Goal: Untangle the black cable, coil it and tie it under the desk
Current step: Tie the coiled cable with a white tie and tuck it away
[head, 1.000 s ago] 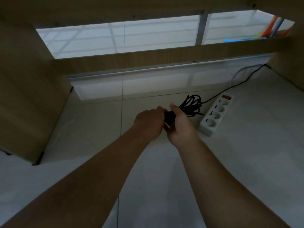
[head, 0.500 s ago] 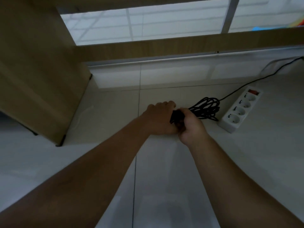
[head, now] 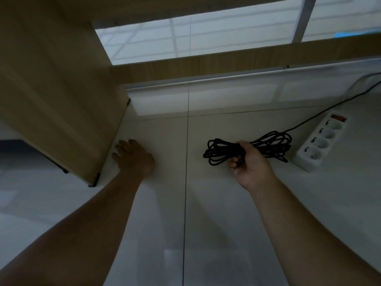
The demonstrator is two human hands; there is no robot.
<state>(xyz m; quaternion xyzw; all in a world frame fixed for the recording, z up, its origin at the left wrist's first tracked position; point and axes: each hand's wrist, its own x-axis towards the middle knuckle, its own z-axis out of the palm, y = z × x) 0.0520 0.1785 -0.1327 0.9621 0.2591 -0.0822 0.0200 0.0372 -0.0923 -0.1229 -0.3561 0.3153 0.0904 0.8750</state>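
Nearest, two bare forearms reaching in from the lower edge over the pale glossy tiled floor [head: 160,223].

Further in, on the left, the left-hand grip [head: 134,159]: palm down, fingers loosely spread, holding nothing, resting flat on the tile just beside the bottom edge of the light wooden side panel of the desk [head: 61,104]. A small black foot [head: 93,182] under the panel's near corner.

On the right, at about the same depth, the right-hand grip [head: 250,166]: fingers and thumb curled round the middle of the black cable [head: 223,149], wound into a long, loose bundle of loops. A shorter bunch of loops sticking out to the left of the fist, a longer one to the right. Well apart from the left-hand grip, with a dark tile joint between the two. Cannot tell whether the bundle's right-hand loops touch the floor or hang just above it.

Just right of the bundle, flat on the floor, a white four-socket power strip [head: 321,141] with a red rocker switch [head: 339,117] at its far end. From the bundle's right end, one black strand running away up and to the right, past the strip, toward the right edge.

Beyond, a light wooden crossbar [head: 206,66] spanning from the side panel to the right edge.

Farthest, through the gap above the crossbar, brighter tiled floor, a white upright post [head: 303,19] and a scrap of something blue [head: 342,34], too small to make out.
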